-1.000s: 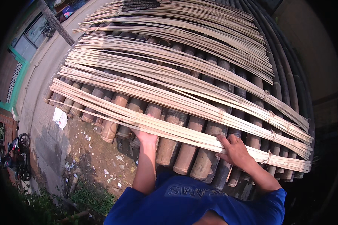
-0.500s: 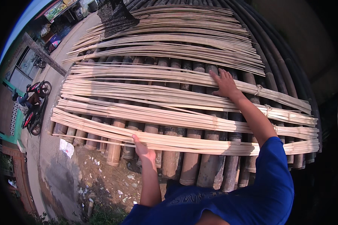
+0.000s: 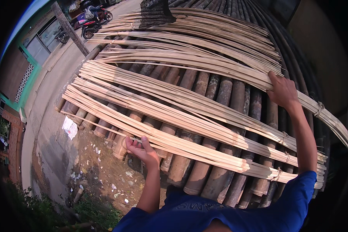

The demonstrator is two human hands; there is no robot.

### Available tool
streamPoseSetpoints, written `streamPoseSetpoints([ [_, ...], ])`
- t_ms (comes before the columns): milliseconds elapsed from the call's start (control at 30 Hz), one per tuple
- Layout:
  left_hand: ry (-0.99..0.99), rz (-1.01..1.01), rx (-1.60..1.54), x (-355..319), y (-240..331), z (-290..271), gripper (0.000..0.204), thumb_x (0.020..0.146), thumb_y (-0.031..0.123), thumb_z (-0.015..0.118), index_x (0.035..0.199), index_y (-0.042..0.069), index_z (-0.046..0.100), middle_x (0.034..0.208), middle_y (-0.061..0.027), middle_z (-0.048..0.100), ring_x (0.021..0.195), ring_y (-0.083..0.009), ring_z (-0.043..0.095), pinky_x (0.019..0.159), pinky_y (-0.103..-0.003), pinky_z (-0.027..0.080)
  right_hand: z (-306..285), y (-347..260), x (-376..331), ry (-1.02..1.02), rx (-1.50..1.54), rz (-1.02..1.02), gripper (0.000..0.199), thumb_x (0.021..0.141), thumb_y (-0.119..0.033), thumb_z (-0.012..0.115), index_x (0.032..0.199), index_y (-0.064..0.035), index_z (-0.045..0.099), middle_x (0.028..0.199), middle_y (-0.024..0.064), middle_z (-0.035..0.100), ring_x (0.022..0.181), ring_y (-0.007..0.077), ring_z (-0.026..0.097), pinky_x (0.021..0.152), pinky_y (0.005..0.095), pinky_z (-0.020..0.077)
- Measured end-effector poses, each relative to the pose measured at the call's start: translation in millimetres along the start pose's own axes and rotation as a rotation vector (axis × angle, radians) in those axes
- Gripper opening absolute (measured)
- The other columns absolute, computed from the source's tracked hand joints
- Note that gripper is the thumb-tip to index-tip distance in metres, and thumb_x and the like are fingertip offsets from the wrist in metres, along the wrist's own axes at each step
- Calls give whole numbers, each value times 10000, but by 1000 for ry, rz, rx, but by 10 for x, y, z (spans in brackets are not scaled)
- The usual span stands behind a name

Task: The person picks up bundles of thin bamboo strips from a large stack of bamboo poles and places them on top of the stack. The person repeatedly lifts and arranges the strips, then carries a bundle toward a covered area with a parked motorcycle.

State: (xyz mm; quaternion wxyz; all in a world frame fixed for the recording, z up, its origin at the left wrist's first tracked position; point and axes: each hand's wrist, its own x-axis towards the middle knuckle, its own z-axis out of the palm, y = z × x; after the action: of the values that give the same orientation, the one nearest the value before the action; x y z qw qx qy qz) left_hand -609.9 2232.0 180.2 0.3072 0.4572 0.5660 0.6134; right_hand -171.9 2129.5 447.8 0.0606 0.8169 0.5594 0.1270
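Observation:
My right hand (image 3: 283, 89) is closed around a bundle of pale bamboo strips (image 3: 236, 73), short of its tied right end. That bundle slants across the rack, its right end jutting past the others. My left hand (image 3: 144, 151) is palm up with thumb and fingers apart, at the near edge of the closest bamboo strip bundle (image 3: 189, 149). Its fingertips are by a loose strip; whether they touch it I cannot tell. Between my hands lie two more bundles, the farther one (image 3: 174, 92) and the nearer one (image 3: 158, 110), tied near their right ends.
The bundles rest on a row of dark bamboo poles (image 3: 199, 83). More strips (image 3: 220, 27) are spread at the far side, partly under a black net (image 3: 155, 15). A wooden post (image 3: 70, 29), a road (image 3: 46, 89) and a rider on a red motorcycle (image 3: 91, 28) are at left.
My right hand has closed on the far bundle and shifted it rightward, turning it away from its neighbours. My left hand has turned palm up. The motorcycle is farther up the road, and the view has turned.

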Motion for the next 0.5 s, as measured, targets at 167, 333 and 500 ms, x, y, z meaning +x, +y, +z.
streamPoseSetpoints([
  [167, -438, -327, -668, -16, 521, 642, 749, 1022, 403, 662, 1563, 54, 280, 1372, -174, 406, 1181, -227, 477, 1078, -395, 403, -627, -115, -552, -796, 571, 16, 429, 845, -281, 670, 1106, 56, 621, 757, 131, 669, 699, 244, 676, 673, 381, 541],
  [333, -696, -929, -1246, -91, 803, 1366, 1042, 879, 790, 610, 1581, 84, 300, 1418, -169, 496, 1322, -317, 491, 1123, -471, 426, 77, 250, -1627, -1281, 1452, 178, 353, 890, -185, 626, 1120, 81, 605, 669, 68, 595, 576, 166, 595, 562, 335, 528],
  [500, -828, -966, -1679, -405, 1086, 1484, 869, 890, 802, 555, 1409, 104, 548, 1335, -149, 609, 1284, -331, 574, 1122, -559, 458, 286, 103, -2688, -1411, 1797, 474, 538, 972, -334, 646, 1276, 104, 573, 878, 177, 690, 764, 249, 714, 669, 353, 604],
])
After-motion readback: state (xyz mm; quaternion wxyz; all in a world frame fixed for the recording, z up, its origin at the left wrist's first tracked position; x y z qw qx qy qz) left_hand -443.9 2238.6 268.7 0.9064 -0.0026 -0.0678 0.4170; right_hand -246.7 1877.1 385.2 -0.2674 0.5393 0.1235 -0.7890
